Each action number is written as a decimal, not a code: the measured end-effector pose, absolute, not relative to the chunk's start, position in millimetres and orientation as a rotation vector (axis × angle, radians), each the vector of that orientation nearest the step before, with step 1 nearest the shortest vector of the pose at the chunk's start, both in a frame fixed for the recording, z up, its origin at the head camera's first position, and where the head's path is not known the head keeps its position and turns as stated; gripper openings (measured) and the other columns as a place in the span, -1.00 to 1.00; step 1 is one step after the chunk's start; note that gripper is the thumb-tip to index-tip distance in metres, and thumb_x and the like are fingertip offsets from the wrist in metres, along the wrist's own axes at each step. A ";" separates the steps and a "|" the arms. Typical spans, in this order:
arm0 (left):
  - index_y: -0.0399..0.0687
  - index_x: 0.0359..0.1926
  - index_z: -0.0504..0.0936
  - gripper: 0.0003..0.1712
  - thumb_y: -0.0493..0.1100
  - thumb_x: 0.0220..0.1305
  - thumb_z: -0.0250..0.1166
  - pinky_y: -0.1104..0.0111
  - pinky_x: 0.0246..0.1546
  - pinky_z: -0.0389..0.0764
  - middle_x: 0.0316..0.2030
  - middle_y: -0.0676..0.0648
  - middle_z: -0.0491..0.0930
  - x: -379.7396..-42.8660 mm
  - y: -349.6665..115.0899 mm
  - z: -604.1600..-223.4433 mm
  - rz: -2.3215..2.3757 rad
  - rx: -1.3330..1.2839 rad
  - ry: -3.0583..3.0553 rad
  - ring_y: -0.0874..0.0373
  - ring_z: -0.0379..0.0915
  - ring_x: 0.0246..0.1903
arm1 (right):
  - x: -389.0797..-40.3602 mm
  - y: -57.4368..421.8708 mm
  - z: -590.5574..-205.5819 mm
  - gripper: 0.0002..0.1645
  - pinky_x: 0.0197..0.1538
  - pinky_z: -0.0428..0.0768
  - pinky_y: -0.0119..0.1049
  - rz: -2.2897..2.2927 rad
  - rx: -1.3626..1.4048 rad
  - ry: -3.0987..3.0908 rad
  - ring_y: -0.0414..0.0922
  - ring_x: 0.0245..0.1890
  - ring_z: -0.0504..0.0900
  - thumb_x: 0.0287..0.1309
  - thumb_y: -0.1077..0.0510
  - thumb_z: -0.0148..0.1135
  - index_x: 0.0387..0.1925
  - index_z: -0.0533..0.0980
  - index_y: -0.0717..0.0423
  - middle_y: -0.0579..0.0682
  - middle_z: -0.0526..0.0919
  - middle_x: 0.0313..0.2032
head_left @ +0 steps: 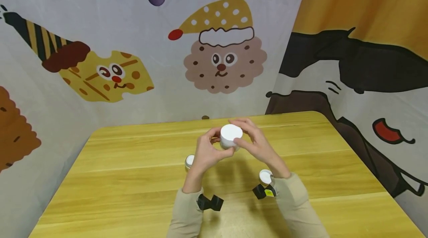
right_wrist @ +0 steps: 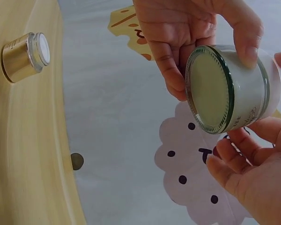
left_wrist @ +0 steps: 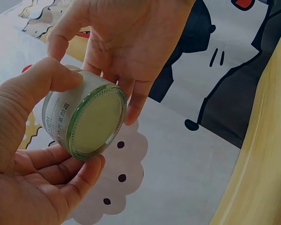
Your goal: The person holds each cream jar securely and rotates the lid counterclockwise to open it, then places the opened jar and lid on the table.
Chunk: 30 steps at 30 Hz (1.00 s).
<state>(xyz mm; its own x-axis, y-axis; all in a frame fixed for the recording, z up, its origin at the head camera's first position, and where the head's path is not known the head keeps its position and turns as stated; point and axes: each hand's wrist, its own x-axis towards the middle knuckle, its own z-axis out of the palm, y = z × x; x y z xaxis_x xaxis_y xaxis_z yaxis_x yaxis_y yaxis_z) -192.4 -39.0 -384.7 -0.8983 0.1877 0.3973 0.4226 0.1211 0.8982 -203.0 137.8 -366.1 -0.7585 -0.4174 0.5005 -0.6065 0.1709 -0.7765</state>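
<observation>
A cream jar (head_left: 229, 141) with a white lid (head_left: 231, 132) is held up above the table between both hands. My left hand (head_left: 208, 151) grips its body, thumb on one side and fingertips at the base rim. Around the lid, my right hand (head_left: 255, 142) has its thumb and curled fingers. In the left wrist view the jar (left_wrist: 65, 110) lies tilted, showing its pale green glass bottom and printed lettering. The right wrist view also shows the jar (right_wrist: 246, 91) with the left thumb pressed on its side; part of the right hand (right_wrist: 264, 176) lies below it.
On the wooden table (head_left: 133, 189), a gold jar (right_wrist: 23, 56) with a white top stands beyond the left forearm. A small round white-faced piece (head_left: 265, 176) lies by the right wrist. A cloth with cartoon prints (head_left: 167, 81) hangs behind the table's far edge.
</observation>
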 end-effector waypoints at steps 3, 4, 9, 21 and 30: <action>-0.32 -0.04 0.57 -0.47 -0.32 -0.15 0.42 0.18 -0.12 0.56 -0.16 -0.18 0.60 -192.0 -39.4 -384.1 -1.872 -0.613 -2.204 0.02 0.48 -0.19 | -202.9 137.9 -366.8 -0.37 0.21 0.34 0.01 1.670 0.941 -2.268 0.08 0.16 0.32 0.05 0.32 0.26 0.18 0.33 0.37 0.23 0.37 0.13; -0.32 -0.04 0.57 -0.47 -0.32 -0.15 0.42 0.18 -0.12 0.56 -0.15 -0.18 0.60 -191.9 -39.6 -383.9 -1.873 -0.614 -2.202 0.02 0.48 -0.19 | -202.9 137.9 -367.0 -0.37 0.21 0.32 0.06 1.685 0.915 -2.269 0.08 0.16 0.31 0.01 0.34 0.29 0.15 0.34 0.36 0.23 0.37 0.12; -0.32 -0.03 0.57 -0.46 -0.32 -0.16 0.42 0.22 -0.12 0.56 -0.16 -0.18 0.59 -192.3 -39.9 -383.7 -1.866 -0.616 -2.204 0.03 0.47 -0.19 | -203.4 138.2 -368.1 -0.46 0.19 0.30 0.14 1.719 0.827 -2.275 0.03 0.13 0.32 -0.11 0.39 0.38 -0.01 0.43 0.30 0.26 0.40 0.04; -0.31 -0.05 0.58 -0.48 -0.32 -0.15 0.43 0.15 -0.16 0.57 -0.20 -0.18 0.60 -193.3 -40.6 -385.6 -1.853 -0.623 -2.206 0.04 0.46 -0.21 | -203.5 138.3 -369.3 -0.42 0.21 0.33 0.02 1.678 0.971 -2.273 0.03 0.14 0.33 0.13 0.29 0.19 0.20 0.34 0.36 0.23 0.38 0.13; -0.32 -0.04 0.57 -0.47 -0.33 -0.16 0.41 0.19 -0.13 0.57 -0.19 -0.18 0.59 -194.3 -40.7 -386.9 -1.876 -0.620 -2.193 0.03 0.46 -0.20 | -204.1 134.4 -369.1 -0.46 0.20 0.32 0.08 1.730 0.804 -2.266 0.01 0.10 0.34 -0.13 0.39 0.39 -0.05 0.40 0.34 0.22 0.43 0.01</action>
<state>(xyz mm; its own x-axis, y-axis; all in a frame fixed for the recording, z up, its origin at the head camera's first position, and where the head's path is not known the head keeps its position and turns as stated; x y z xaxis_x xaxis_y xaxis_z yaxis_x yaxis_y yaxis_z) -194.3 -40.7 -386.9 -0.8945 0.1889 0.4051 0.4295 0.1120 0.8961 -204.1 134.4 -369.1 -0.8376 -0.3076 0.4514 -0.5165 0.1772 -0.8377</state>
